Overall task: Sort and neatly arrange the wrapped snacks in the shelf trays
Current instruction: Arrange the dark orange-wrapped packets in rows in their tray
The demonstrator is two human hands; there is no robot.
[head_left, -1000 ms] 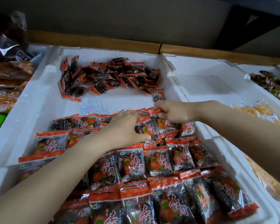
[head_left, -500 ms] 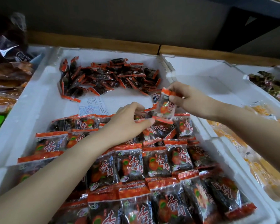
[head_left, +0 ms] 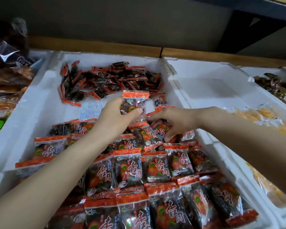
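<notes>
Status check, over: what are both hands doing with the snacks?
Left hand pinches one packet, lifted above the tray. Right hand open, touching loose packets behind the rows. Nothing blocking.

The left forearm (head_left: 48, 179) hides packets along the foam tray's (head_left: 28, 104) left front. The view's bottom edge cuts off the front row of packets (head_left: 134, 214). The left hand's (head_left: 116, 119) thumb covers part of the held packet's (head_left: 135, 100) label. The paper slip's (head_left: 89, 111) print is too small to read.

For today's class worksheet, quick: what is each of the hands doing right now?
Left hand: holding one wrapped snack packet upright.
Right hand: open, spread over loose packets.
</notes>
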